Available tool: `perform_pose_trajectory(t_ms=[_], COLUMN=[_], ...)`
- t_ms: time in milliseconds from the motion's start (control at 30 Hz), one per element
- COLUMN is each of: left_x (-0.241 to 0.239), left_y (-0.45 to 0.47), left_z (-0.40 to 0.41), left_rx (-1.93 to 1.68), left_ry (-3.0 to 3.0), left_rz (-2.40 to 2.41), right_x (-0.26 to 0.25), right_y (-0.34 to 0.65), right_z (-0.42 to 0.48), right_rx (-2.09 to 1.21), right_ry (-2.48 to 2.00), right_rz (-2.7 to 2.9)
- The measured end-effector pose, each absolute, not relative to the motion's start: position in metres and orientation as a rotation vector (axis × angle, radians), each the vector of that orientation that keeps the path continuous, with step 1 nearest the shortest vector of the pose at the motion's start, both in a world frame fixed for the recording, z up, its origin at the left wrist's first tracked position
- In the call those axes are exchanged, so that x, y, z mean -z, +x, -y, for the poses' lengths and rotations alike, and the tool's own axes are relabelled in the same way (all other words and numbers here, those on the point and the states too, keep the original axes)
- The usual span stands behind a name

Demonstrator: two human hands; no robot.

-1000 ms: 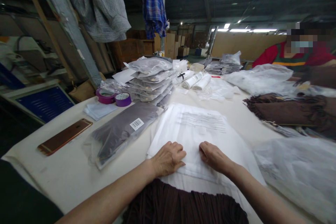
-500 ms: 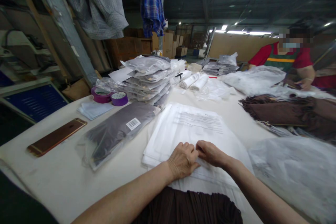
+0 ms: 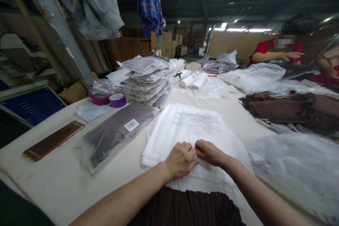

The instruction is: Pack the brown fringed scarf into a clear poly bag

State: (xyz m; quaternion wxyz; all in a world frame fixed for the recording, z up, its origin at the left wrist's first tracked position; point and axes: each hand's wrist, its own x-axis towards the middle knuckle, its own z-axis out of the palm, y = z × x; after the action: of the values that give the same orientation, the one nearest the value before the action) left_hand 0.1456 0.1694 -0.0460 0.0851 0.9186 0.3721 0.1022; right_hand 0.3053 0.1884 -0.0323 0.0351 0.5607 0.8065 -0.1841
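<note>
A stack of white translucent plastic bags [image 3: 196, 122] with printed lines of text lies in front of me. On the near part of the stack my left hand [image 3: 180, 160] is closed, its curled fingers gripping the top plastic bag. My right hand [image 3: 209, 152], just beside it, pinches the same bag with thumb and forefinger; the exact spot is hidden by the fingers. Below both hands, dark brown fringed fabric [image 3: 185, 208] lies close to my body and touches the near edge of the bags. A bagged dark textile [image 3: 116, 132] with a barcode label rests left of the stack.
Packed bags [image 3: 147, 77] are piled behind, near purple tape rolls [image 3: 118, 100]. A phone [image 3: 54, 140] lies left. Brown fringed textiles [image 3: 286, 109] and a large clear plastic sheet [image 3: 296, 166] sit right. Across the table is a co-worker [image 3: 275, 51]; another person's arm [image 3: 327, 65] shows far right.
The view has shifted slightly, and both hands keep nearly the same place on the bags. The co-worker's arm has risen from the table, and another person's arm has appeared at far right.
</note>
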Motion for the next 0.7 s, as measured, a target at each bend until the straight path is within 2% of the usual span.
perform_pose_trajectory(t_ms=[333,700], left_x=[0.048,0.046], left_y=[0.153,0.157], left_z=[-0.162,-0.161], left_rx=[-0.443,-0.484], left_ry=[2.398,2.192], left_rz=[-1.382,-1.431], right_x=[0.033,0.034], right_y=[0.305,0.305], right_z=[-0.189,-0.187], right_rx=[0.58,0.576], right_ry=[1.733,1.748], right_rz=[-2.475,-2.467])
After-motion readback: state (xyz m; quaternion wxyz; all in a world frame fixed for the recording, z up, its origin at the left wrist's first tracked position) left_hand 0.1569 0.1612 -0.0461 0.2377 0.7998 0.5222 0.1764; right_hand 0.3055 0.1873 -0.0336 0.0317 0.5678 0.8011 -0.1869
